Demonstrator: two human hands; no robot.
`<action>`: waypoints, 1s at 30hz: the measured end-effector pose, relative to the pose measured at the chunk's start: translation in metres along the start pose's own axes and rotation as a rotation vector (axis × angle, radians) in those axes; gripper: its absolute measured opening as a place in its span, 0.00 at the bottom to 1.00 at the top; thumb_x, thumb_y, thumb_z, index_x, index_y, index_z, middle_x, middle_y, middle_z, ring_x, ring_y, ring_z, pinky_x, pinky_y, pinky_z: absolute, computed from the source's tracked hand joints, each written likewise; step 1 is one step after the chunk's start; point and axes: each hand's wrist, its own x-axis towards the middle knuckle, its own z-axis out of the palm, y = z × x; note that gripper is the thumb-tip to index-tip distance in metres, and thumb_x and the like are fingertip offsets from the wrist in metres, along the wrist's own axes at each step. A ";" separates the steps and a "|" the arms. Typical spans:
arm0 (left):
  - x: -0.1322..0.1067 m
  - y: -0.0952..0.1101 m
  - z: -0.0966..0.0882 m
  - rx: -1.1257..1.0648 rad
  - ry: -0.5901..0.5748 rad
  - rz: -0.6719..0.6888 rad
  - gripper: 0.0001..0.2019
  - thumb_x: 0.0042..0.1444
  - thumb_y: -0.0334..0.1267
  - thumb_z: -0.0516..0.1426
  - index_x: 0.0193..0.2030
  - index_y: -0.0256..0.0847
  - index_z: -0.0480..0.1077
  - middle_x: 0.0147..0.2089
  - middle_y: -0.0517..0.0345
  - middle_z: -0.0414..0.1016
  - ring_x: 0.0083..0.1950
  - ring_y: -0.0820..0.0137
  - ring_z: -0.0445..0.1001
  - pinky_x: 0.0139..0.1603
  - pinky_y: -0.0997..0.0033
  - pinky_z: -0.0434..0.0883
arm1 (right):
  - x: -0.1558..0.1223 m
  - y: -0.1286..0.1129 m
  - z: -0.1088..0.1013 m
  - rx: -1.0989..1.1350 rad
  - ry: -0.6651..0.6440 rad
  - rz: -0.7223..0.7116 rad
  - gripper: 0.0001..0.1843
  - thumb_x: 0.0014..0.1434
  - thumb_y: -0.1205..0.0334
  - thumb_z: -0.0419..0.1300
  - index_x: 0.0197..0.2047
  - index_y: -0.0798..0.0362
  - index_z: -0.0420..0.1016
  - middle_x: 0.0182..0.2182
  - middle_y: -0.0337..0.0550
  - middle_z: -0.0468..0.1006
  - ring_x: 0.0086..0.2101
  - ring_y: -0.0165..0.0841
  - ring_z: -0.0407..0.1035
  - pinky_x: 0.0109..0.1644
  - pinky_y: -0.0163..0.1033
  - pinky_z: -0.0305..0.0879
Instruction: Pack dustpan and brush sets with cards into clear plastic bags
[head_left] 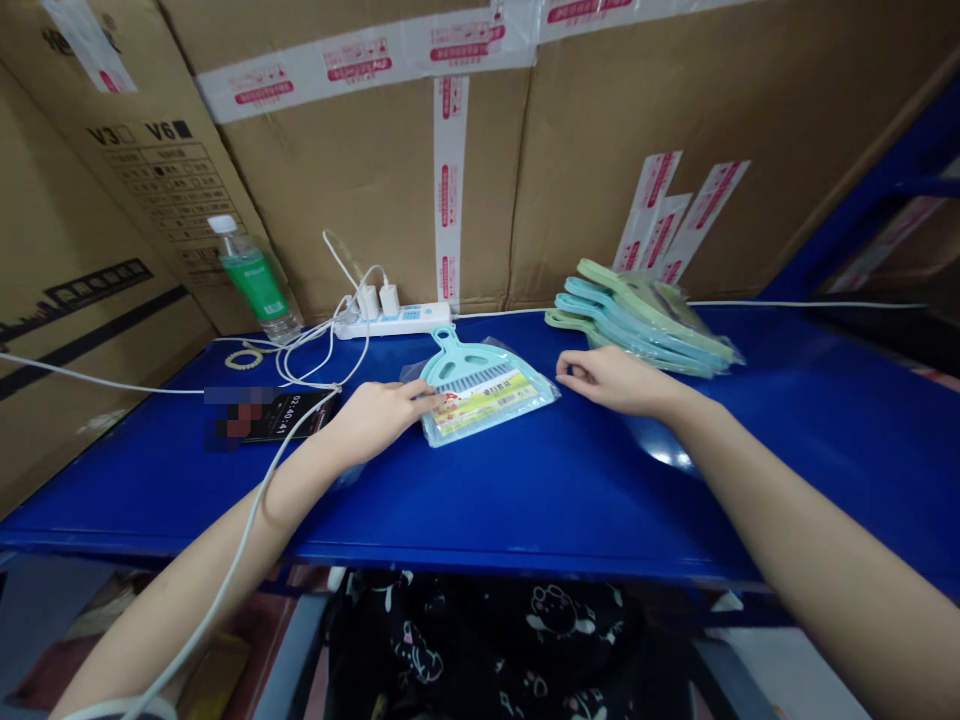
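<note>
A small teal dustpan-and-brush set (480, 390) in a clear bag with a colourful label lies on the blue table (525, 500). My left hand (379, 415) rests at the pack's left edge, fingers curled and touching the bag. My right hand (611, 378) hovers just right of the pack with its fingers loosely curled in a pinch; I cannot make out anything between them. Behind my right hand lies a stack of several similar bagged sets (645, 318) in teal and green.
A white power strip (394, 320) with chargers and cables sits at the back. A phone (289, 415) lies left of my left hand, its white cable (247, 545) crossing my forearm. A green-labelled water bottle (255, 280) and a bead bracelet (244, 357) stand far left. Cardboard boxes (600, 150) wall the back.
</note>
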 end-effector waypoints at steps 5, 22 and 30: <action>0.004 0.005 -0.003 0.047 -0.043 -0.082 0.16 0.67 0.36 0.50 0.58 0.47 0.69 0.56 0.56 0.75 0.42 0.67 0.80 0.36 0.70 0.76 | -0.001 -0.002 -0.002 0.002 -0.001 0.002 0.07 0.58 0.61 0.50 0.29 0.49 0.65 0.19 0.38 0.70 0.23 0.34 0.65 0.29 0.37 0.56; 0.004 0.004 -0.005 0.079 -0.073 -0.162 0.18 0.65 0.31 0.49 0.59 0.49 0.69 0.56 0.54 0.74 0.38 0.67 0.80 0.30 0.71 0.72 | -0.002 0.000 -0.001 0.010 0.012 -0.022 0.08 0.57 0.60 0.49 0.29 0.48 0.65 0.20 0.39 0.71 0.23 0.34 0.64 0.29 0.38 0.56; 0.001 0.004 -0.011 0.052 -0.106 -0.136 0.16 0.67 0.37 0.49 0.58 0.47 0.70 0.55 0.52 0.74 0.38 0.66 0.80 0.30 0.70 0.73 | -0.002 -0.001 -0.002 0.012 0.011 -0.014 0.07 0.57 0.61 0.50 0.29 0.48 0.65 0.19 0.38 0.70 0.22 0.34 0.65 0.29 0.38 0.56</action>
